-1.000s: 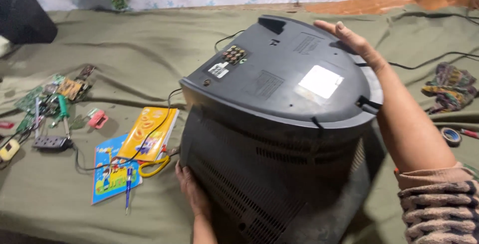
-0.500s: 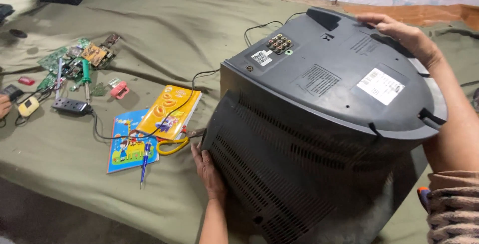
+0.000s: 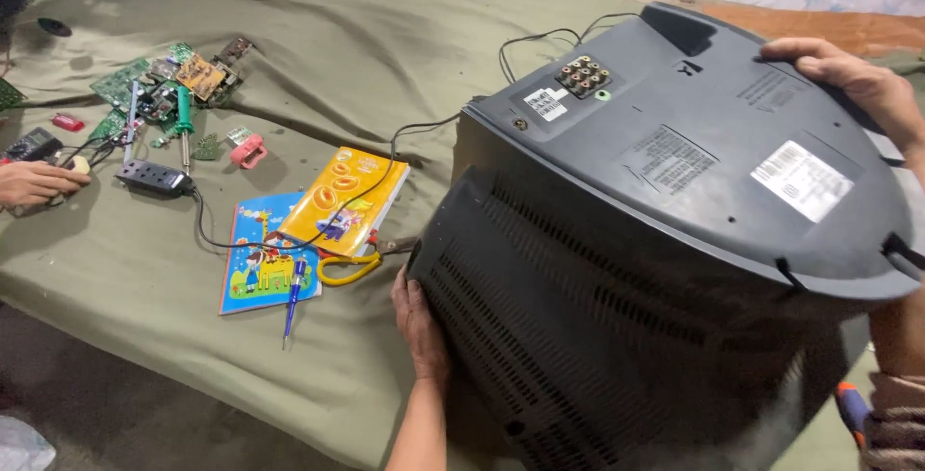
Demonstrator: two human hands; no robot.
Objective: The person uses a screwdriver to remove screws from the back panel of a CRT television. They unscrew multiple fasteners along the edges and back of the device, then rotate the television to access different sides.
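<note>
A large dark grey tube television (image 3: 665, 240) stands face down on the olive cloth (image 3: 366, 57), its vented back shell toward me. My left hand (image 3: 420, 322) presses flat against the lower left edge of the shell. My right hand (image 3: 853, 81) grips the far upper right rim. A black cable (image 3: 540, 39) runs from the set's back across the cloth.
Left of the set lie a yellow booklet (image 3: 349, 196), a blue booklet (image 3: 262, 264) with a blue screwdriver (image 3: 293, 300), and a black power strip (image 3: 152, 178). Circuit boards (image 3: 164, 86) and small tools sit at far left, where another person's hand (image 3: 39, 182) rests.
The view has shifted left and closer, so the television now sits further right. Both hands keep their hold on the shell. Another person's hand has come into view at the left edge.
</note>
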